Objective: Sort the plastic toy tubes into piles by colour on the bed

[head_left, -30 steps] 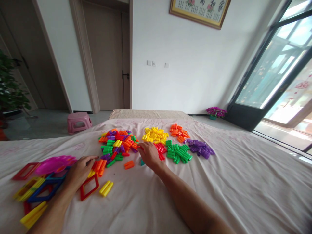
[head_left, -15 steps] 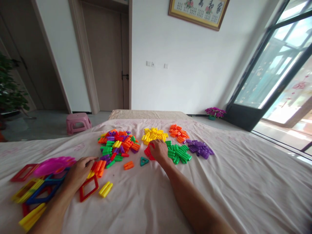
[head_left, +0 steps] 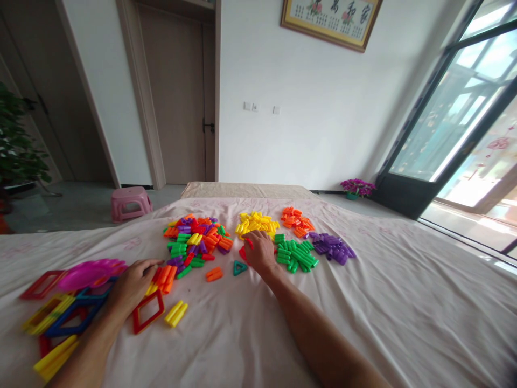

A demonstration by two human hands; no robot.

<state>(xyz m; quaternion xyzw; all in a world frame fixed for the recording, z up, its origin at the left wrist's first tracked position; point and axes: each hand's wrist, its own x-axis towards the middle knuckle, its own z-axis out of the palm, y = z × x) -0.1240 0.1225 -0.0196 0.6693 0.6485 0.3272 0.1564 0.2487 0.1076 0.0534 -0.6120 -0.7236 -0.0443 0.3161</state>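
My right hand (head_left: 260,252) is at the red pieces (head_left: 243,253), its fingers curled down over them; a red piece shows at its fingertips. Around it lie a yellow pile (head_left: 256,222), a green pile (head_left: 297,255), an orange pile (head_left: 297,220) and a purple pile (head_left: 333,247). My left hand (head_left: 135,280) rests beside orange pieces (head_left: 165,278), fingers bent; whether they hold anything is hidden. A mixed-colour pile (head_left: 197,240) lies beyond it.
A magenta plate (head_left: 86,274), blue frames (head_left: 75,318) and yellow pieces (head_left: 56,358) lie at the left. A red diamond frame (head_left: 148,311), a yellow piece (head_left: 176,313), an orange piece (head_left: 214,274) and a teal triangle (head_left: 239,268) lie nearer on the cloth (head_left: 242,345).
My right hand has shifted slightly left over the red pieces, uncovering more of the green pile's left side. My left hand has hardly moved.
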